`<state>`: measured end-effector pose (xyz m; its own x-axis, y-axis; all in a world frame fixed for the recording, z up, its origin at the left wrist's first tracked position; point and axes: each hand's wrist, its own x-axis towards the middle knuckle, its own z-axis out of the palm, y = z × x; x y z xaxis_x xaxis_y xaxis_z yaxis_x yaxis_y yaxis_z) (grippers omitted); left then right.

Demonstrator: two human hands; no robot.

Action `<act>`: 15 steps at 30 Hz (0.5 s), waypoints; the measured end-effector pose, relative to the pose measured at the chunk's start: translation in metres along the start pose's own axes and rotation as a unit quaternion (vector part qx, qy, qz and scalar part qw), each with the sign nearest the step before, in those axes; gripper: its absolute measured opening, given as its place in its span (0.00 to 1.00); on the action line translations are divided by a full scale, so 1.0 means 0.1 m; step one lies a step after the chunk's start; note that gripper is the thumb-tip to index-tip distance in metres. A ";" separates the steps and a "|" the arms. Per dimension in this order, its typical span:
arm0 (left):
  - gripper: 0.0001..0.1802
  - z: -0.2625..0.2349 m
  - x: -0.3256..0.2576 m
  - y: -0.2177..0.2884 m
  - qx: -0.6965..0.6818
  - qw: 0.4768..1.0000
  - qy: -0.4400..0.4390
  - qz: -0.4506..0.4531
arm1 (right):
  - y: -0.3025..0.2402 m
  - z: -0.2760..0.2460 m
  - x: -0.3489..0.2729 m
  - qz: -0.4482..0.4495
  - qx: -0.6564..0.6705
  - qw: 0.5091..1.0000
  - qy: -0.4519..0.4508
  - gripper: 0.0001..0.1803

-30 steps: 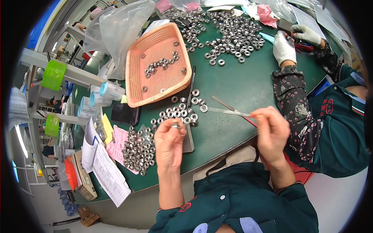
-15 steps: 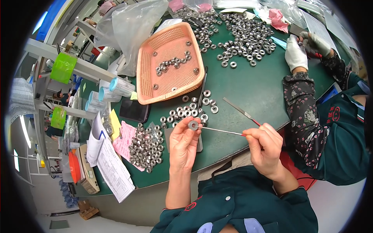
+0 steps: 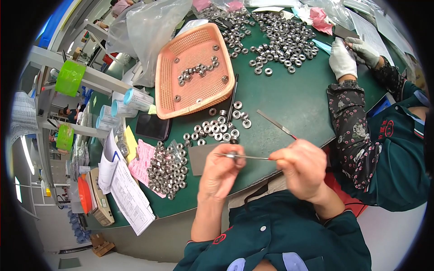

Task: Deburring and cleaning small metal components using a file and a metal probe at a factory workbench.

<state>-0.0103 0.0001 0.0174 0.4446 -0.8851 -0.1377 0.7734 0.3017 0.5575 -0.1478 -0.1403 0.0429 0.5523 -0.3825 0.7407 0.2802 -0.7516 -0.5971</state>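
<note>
Just above the table's front edge, my left hand [image 3: 218,174] pinches a small steel ring [image 3: 233,155] in its fingertips. My right hand [image 3: 304,168] grips a thin needle file [image 3: 257,157] by its red handle end. The slim rod runs through the ring, and its tip sticks out on the left side. A second flat file [image 3: 274,122] with a red handle lies on the green table beyond my right hand. Beside my left hand is a grey flat block [image 3: 200,159], partly covered by the fingers. Loose steel rings [image 3: 218,128] lie just behind it.
A pink plastic basket [image 3: 163,97] holds several rings. Heaps of rings lie at the far middle [image 3: 285,38] and at left [image 3: 167,169] on pink paper. A black phone [image 3: 153,127], papers [image 3: 131,189] and a co-worker's gloved hand [image 3: 342,61] are nearby.
My left hand has turned the ring from facing up to nearly edge-on. The file now passes farther through it, as my right hand has moved a little left.
</note>
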 end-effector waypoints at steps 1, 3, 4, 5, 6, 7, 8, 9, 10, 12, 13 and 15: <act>0.15 -0.04 -0.01 0.06 -0.002 1.000 0.007 0.012 | 0.05 -0.01 0.01 0.016 0.033 0.999 0.030 0.05; 0.14 0.00 -0.01 0.03 0.012 1.000 0.002 -0.006 | 0.02 0.02 -0.01 0.047 0.065 0.996 0.041 0.05; 0.14 0.05 0.00 0.00 0.024 0.999 -0.001 -0.023 | 0.01 0.10 0.00 0.020 0.063 0.997 0.031 0.06; 0.14 0.08 0.00 -0.01 0.011 1.000 0.004 -0.022 | 0.04 0.17 -0.02 -0.002 0.052 0.998 0.037 0.03; 0.14 0.08 0.01 -0.01 -0.002 1.000 0.009 -0.021 | 0.06 0.21 -0.03 -0.023 0.042 0.998 0.042 0.02; 0.13 0.02 0.01 0.06 -0.016 1.000 -0.001 -0.005 | 0.07 0.11 -0.01 -0.005 0.050 0.998 0.041 0.03; 0.13 0.02 -0.02 0.09 0.005 1.000 0.027 0.014 | 0.05 0.08 -0.01 0.040 0.069 0.995 0.053 0.03; 0.13 0.03 -0.01 0.08 0.010 1.000 0.023 0.004 | 0.04 0.07 -0.02 0.086 0.087 0.990 0.064 0.06; 0.12 0.05 0.01 0.06 0.015 1.000 0.019 -0.006 | 0.03 0.13 -0.01 0.074 0.079 0.993 0.051 0.06; 0.12 0.07 0.02 0.05 0.026 0.999 0.021 -0.017 | 0.04 0.25 -0.01 0.027 0.087 0.996 0.024 0.06; 0.13 0.07 0.01 0.05 0.014 1.000 0.015 -0.014 | 0.07 0.20 0.01 0.017 0.063 0.997 0.048 0.05; 0.14 -0.09 -0.06 0.24 -0.023 0.999 0.035 0.026 | 0.14 0.03 0.02 0.134 0.087 0.981 0.111 0.05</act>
<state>0.0099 0.0155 0.0246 0.5134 -0.8417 -0.1673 0.7680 0.3637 0.5272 -0.1402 -0.1497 0.0345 0.4458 -0.6757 0.5871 0.2885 -0.5124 -0.8088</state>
